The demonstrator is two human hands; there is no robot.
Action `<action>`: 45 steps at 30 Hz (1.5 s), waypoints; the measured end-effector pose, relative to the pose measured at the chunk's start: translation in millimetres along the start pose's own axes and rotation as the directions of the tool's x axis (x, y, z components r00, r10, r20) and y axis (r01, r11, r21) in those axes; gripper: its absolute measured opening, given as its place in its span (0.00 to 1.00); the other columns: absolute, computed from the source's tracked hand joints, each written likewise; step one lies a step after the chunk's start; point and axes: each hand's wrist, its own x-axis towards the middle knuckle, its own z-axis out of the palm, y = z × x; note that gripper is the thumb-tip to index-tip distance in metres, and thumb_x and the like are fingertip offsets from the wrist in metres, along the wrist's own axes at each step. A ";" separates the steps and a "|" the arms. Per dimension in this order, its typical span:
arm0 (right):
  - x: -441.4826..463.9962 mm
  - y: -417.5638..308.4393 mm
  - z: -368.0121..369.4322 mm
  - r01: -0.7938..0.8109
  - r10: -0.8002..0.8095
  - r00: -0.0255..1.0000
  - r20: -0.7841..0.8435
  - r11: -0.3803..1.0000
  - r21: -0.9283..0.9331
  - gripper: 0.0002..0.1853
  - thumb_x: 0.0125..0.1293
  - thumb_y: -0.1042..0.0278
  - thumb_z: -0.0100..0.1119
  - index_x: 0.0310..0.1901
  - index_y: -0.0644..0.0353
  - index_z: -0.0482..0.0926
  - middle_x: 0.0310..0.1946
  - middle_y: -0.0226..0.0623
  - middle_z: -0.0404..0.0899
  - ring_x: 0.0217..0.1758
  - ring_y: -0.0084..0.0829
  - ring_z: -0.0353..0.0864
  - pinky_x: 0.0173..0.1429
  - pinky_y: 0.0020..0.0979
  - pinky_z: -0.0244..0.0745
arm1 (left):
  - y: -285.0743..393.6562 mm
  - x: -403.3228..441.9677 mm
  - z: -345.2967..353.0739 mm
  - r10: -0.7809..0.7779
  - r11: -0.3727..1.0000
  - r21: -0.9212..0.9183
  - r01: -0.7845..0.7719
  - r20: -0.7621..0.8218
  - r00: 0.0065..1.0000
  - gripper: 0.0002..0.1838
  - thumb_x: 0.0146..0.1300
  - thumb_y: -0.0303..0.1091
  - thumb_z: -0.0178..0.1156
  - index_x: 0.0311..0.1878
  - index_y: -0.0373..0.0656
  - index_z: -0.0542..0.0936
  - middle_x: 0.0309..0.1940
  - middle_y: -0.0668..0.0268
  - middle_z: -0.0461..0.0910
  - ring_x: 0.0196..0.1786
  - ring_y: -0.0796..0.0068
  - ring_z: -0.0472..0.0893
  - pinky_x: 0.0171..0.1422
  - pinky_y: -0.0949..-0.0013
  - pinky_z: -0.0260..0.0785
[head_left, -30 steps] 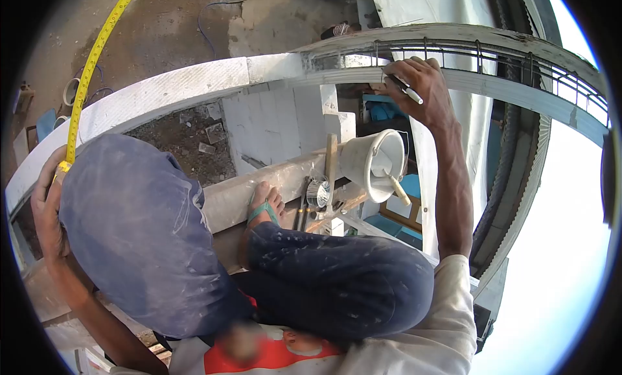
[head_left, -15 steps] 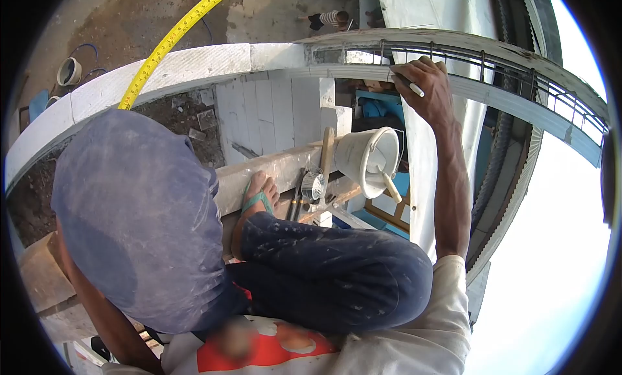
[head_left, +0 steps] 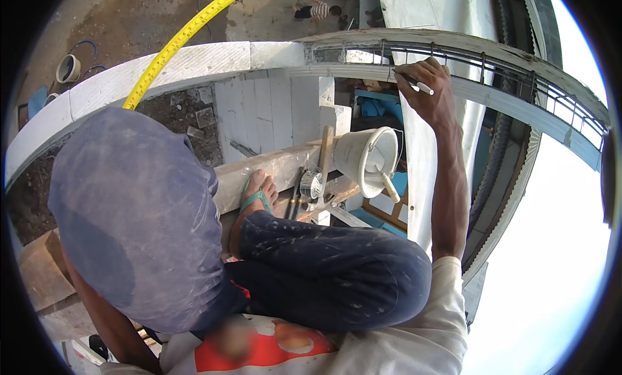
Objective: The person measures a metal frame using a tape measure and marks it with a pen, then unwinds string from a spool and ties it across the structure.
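My right hand [head_left: 426, 90] is closed around a slim pen [head_left: 425, 88] whose white end sticks out past the fingers. The pen's dark tip points at the pale formwork board [head_left: 363, 71] beside a cage of steel bars [head_left: 482, 69]. A yellow tape measure [head_left: 170, 47] rises in a curve from behind my raised left knee and crosses over the white block wall [head_left: 162, 67]. My left forearm [head_left: 103, 316] goes down behind that knee, which hides my left hand.
A white bucket [head_left: 350, 156] with a trowel [head_left: 389, 186] in it stands on the planks [head_left: 259, 171]. Close by are a hammer [head_left: 326, 151], a wire roll [head_left: 311, 182] and pincers [head_left: 296, 197]. Below, a person in a striped shirt [head_left: 320, 11] is on the ground.
My right hand has tilted slightly, and the pen's white end has shifted a little right. The tape measure has swung slightly right. The person below shows more of their body.
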 end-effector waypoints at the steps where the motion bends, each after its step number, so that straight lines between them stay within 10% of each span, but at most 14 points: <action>1: -0.4 1.1 0.6 0.014 -0.015 1.000 -0.027 1.000 -0.003 0.08 0.65 0.68 0.77 0.45 0.55 0.93 0.40 0.30 0.93 0.46 0.29 0.83 0.57 0.40 0.69 | -1.3 -0.6 1.3 -0.005 1.000 -0.001 0.005 0.002 1.000 0.27 0.73 0.29 0.66 0.74 0.39 0.78 0.60 0.56 0.86 0.60 0.73 0.85 0.67 0.68 0.77; 17: -2.1 -44.3 -20.6 -0.061 0.105 0.984 0.142 0.957 -0.284 0.08 0.70 0.61 0.69 0.39 0.56 0.89 0.37 0.33 0.88 0.47 0.37 0.81 0.58 0.43 0.70 | -13.4 -9.6 6.8 -0.023 1.000 0.010 0.023 0.026 0.999 0.27 0.71 0.26 0.68 0.73 0.39 0.79 0.59 0.58 0.86 0.58 0.74 0.85 0.66 0.69 0.76; 22: -18.1 -98.0 -23.8 -0.276 0.253 0.961 0.116 0.916 0.291 0.14 0.81 0.59 0.58 0.49 0.62 0.86 0.39 0.44 0.84 0.48 0.47 0.82 0.63 0.47 0.72 | 1.5 11.9 23.8 0.038 0.999 0.009 -0.039 0.107 0.994 0.27 0.71 0.25 0.68 0.73 0.39 0.79 0.58 0.58 0.86 0.58 0.74 0.85 0.66 0.69 0.76; 25: -19.3 -131.1 3.9 -0.263 0.297 0.950 0.097 0.590 0.764 0.25 0.86 0.48 0.51 0.59 0.64 0.85 0.44 0.45 0.86 0.53 0.43 0.86 0.57 0.47 0.80 | 15.6 28.3 48.2 0.095 0.995 -0.013 -0.094 0.199 0.975 0.27 0.70 0.24 0.68 0.73 0.39 0.79 0.58 0.58 0.86 0.58 0.74 0.85 0.65 0.69 0.76; 27: -3.4 -159.0 0.1 -0.305 0.358 0.925 0.129 0.494 0.814 0.25 0.86 0.48 0.51 0.67 0.62 0.81 0.45 0.45 0.85 0.50 0.40 0.87 0.53 0.45 0.82 | 26.4 43.5 67.8 0.141 0.990 -0.035 -0.137 0.273 0.952 0.27 0.70 0.24 0.68 0.73 0.39 0.79 0.58 0.59 0.86 0.57 0.74 0.85 0.65 0.69 0.76; 30: 21.0 -181.4 23.5 -0.010 0.364 0.891 -0.272 0.614 0.789 0.29 0.84 0.46 0.55 0.73 0.61 0.74 0.40 0.44 0.83 0.42 0.37 0.86 0.48 0.43 0.81 | 45.9 63.0 95.4 0.219 0.975 -0.058 -0.212 0.374 0.901 0.28 0.70 0.23 0.68 0.72 0.39 0.79 0.58 0.59 0.86 0.57 0.74 0.85 0.65 0.69 0.76; 33: 39.8 -193.9 -15.0 -0.134 0.398 0.917 -0.042 0.404 0.905 0.44 0.74 0.43 0.67 0.79 0.67 0.63 0.32 0.40 0.77 0.34 0.39 0.80 0.43 0.44 0.78 | 64.6 84.9 114.0 0.315 0.946 -0.081 -0.314 0.462 0.829 0.28 0.69 0.23 0.69 0.72 0.39 0.79 0.58 0.59 0.86 0.57 0.75 0.85 0.65 0.70 0.76; 45: 18.4 -159.2 -86.4 0.015 0.485 0.798 -0.357 0.576 0.817 0.09 0.77 0.66 0.65 0.49 0.63 0.82 0.34 0.51 0.83 0.34 0.53 0.85 0.39 0.46 0.76 | 195.1 86.1 198.8 0.434 0.901 -0.280 -0.333 0.626 0.648 0.29 0.56 0.18 0.72 0.63 0.37 0.79 0.52 0.63 0.84 0.52 0.76 0.83 0.60 0.70 0.74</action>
